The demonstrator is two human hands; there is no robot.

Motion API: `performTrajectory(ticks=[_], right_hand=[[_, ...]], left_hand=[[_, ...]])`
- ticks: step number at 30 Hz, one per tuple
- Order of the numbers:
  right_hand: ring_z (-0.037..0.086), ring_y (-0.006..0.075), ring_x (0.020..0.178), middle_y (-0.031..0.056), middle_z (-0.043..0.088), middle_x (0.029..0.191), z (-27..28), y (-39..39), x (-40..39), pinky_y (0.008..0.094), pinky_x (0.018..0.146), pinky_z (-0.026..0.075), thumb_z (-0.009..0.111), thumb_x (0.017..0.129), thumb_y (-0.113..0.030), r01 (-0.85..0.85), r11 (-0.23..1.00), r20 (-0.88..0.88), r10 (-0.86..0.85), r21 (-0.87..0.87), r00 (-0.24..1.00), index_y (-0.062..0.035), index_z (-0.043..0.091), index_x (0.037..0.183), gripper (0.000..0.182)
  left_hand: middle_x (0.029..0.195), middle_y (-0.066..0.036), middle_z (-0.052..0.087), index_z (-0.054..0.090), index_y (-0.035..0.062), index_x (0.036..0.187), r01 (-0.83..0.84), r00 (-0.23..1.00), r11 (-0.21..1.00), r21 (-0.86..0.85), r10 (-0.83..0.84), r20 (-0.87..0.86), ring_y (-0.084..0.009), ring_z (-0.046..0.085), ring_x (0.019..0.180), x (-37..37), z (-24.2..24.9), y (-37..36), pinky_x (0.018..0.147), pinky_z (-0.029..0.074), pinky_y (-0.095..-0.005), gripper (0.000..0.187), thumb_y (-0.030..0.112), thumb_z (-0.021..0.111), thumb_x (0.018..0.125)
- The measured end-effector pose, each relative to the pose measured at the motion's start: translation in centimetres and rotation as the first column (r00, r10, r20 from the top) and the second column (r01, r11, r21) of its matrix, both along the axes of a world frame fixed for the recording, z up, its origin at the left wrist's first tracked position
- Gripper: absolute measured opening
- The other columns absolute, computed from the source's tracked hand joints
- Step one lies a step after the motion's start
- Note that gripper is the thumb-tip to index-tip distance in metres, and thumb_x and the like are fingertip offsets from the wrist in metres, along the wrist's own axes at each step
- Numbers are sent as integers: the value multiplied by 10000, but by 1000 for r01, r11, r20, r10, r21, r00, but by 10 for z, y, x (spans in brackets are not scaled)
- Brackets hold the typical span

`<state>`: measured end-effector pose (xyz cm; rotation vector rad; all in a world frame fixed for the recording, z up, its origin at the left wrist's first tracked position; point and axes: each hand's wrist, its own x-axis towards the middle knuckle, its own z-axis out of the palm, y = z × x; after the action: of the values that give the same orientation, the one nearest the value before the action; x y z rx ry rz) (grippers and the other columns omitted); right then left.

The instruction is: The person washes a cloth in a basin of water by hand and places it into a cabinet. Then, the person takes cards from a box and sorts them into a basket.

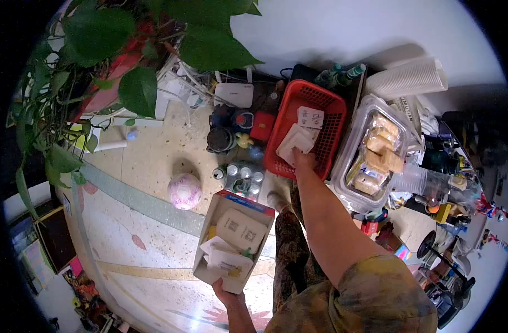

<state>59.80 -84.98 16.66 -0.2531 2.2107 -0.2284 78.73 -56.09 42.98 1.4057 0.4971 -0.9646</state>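
Observation:
A shallow open box (199,244) with white cards (235,230) in it is gripped at its lower edge by my left hand (227,297). My right hand (304,160) reaches into the red plastic basket (273,125), its fingers on a white card (294,143); the fingertips are partly hidden. Another printed white card (310,117) lies beside it in the basket.
Right of the basket stands a clear container (343,166) of packaged bread. A pink and white ball (184,191) rests on the floor, near several cans (244,178). Plant leaves (198,50) hang at the upper left, and a white router (234,95) sits behind.

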Motion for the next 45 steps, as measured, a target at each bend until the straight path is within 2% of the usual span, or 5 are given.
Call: performTrajectory(ticks=[19, 21, 37, 42, 45], right_hand=[[546, 236, 863, 150, 522, 1004, 20, -9, 15, 370, 619, 515, 695, 620, -138, 274, 917, 392, -147, -291, 908, 16, 424, 1086, 561], [535, 246, 874, 150, 513, 999, 11, -6, 23, 363, 644, 503, 679, 644, -174, 112, 867, 29, -113, -485, 993, -7, 409, 1069, 530], [491, 246, 916, 149, 472, 1017, 221, 16, 31, 329, 789, 386, 624, 708, -202, -351, 562, -179, 338, -749, 924, 20, 368, 1052, 482], [502, 151, 898, 99, 508, 998, 282, 8, 25, 263, 788, 403, 577, 746, -53, 40, 422, 311, 598, -906, 739, -4, 403, 1074, 374], [519, 138, 871, 87, 535, 964, 326, 2, 24, 258, 775, 417, 579, 744, -44, -174, 599, 440, 727, -782, 527, -10, 430, 1074, 363]], left_hand=[[1137, -122, 432, 313, 57, 1214, 93, 995, 996, -16, -93, 21, -281, 445, 1040, 4, -9, -17, 882, 385, -422, 607, 231, 498, 663], [1138, -120, 432, 313, 56, 1215, 80, 996, 997, -10, -80, 34, -282, 439, 1049, 1, -3, -30, 888, 379, -423, 599, 213, 495, 666], [1159, -118, 399, 267, 77, 1244, 64, 985, 981, -183, -33, 167, -275, 408, 1074, 25, -9, -26, 888, 367, -404, 573, 118, 435, 698], [1144, -99, 415, 293, 107, 1242, 70, 974, 970, -233, -16, 226, -252, 426, 1051, 28, 19, -38, 868, 382, -388, 570, 77, 425, 689], [1134, -99, 423, 305, 99, 1236, 91, 973, 967, -238, -35, 227, -241, 433, 1041, 28, 28, -40, 868, 382, -365, 561, 82, 429, 690]])
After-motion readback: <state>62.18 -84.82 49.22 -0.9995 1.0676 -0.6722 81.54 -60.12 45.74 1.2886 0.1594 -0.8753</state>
